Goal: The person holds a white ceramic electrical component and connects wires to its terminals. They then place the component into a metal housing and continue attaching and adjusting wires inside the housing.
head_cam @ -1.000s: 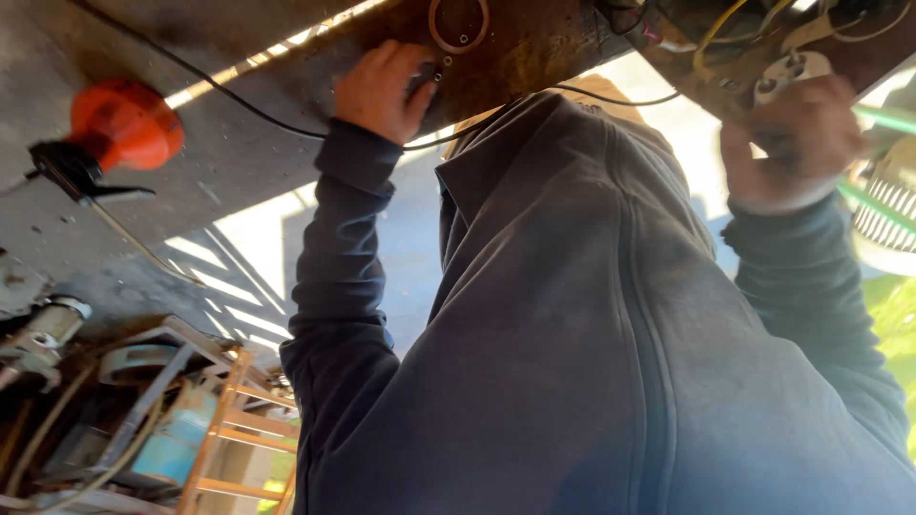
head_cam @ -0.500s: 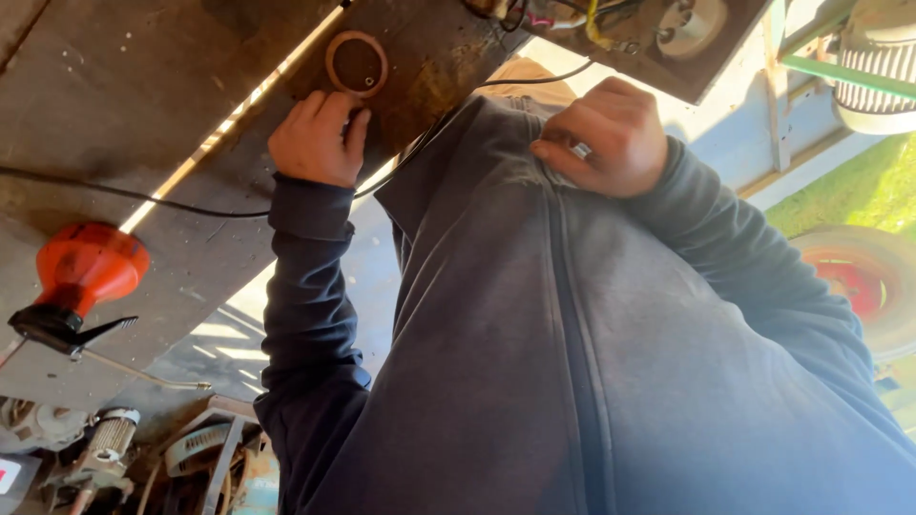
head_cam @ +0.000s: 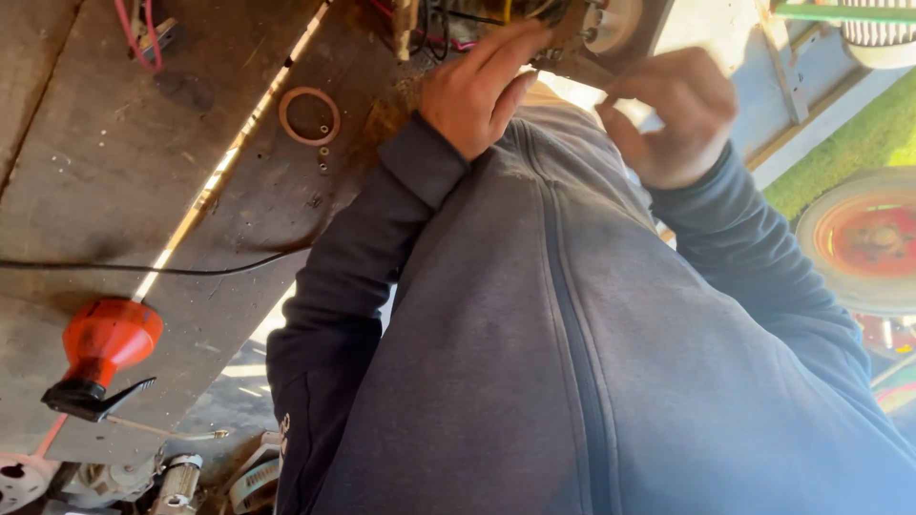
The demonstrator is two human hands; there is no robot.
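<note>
At the frame's top I see my left hand [head_cam: 477, 91], fingers extended, touching tangled wiring [head_cam: 439, 24]; right hand [head_cam: 677, 114] curled, contents indiscernible, above the rough wooden bench [head_cam: 114, 172].

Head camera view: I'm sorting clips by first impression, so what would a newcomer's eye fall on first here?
Most likely the grey zip-up sweatshirt, which fills the middle and lower right of the view. Next, the left hand and right hand raised at the top, at a rusty part with coloured wires. The bright orange oil can on the wooden board at lower left also stands out.
</note>
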